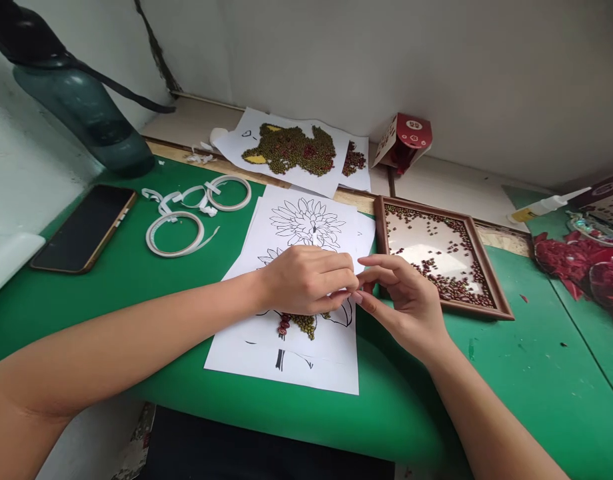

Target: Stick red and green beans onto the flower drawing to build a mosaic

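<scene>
Above a white sheet (281, 370) with a black-line flower drawing, my left hand (314, 280) is closed, its fingertips pinched together. My right hand (406, 303) meets it at the fingertips, thumb and index finger drawn together in a pinch. Whatever lies between the fingers is too small to make out. Below my left hand, green beans (305, 325) fill part of a drawn leaf, and red beans (283, 325) line the stem. My hands and left forearm hide the middle of the drawing. Just right of the paper lies a brown-framed tray (501, 310) with scattered dark red beans.
White tape rolls (175, 252) and a phone (84, 230) lie left on the green table (186, 363). A bottle (89, 117) stands behind them. At the back are a bean-covered picture (291, 150), a red box (404, 141) and a glue bottle (541, 208). Red crinkled material (561, 263) sits far right.
</scene>
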`<state>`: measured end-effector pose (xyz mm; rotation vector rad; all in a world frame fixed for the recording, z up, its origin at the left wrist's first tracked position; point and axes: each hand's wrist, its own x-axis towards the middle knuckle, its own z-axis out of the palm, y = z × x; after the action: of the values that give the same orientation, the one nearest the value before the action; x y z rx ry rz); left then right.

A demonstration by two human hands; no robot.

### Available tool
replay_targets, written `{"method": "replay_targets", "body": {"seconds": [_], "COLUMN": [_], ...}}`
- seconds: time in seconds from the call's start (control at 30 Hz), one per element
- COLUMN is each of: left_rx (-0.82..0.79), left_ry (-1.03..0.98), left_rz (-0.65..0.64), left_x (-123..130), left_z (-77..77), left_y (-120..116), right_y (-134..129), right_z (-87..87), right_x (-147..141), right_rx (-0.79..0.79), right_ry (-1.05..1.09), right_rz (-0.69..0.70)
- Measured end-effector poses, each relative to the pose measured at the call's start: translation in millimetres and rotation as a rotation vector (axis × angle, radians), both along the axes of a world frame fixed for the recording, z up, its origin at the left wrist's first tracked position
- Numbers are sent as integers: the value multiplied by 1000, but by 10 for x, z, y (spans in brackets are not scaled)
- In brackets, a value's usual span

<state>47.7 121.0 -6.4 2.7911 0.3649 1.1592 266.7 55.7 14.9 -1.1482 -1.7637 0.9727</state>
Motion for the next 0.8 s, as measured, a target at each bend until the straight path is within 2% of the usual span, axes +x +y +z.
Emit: {"method": "replay_targets", "body": {"seconds": [0.8], "left_rx": [12], "left_ry": [-45], "left_rz": [12], "left_x": [17], "left_z": [-1], "left_y": [-5], "right_y": [-15], "right_z": [-14], "right_x": [13], "right_rx": [-5], "right_ry": [3], "right_rz": [24]}}
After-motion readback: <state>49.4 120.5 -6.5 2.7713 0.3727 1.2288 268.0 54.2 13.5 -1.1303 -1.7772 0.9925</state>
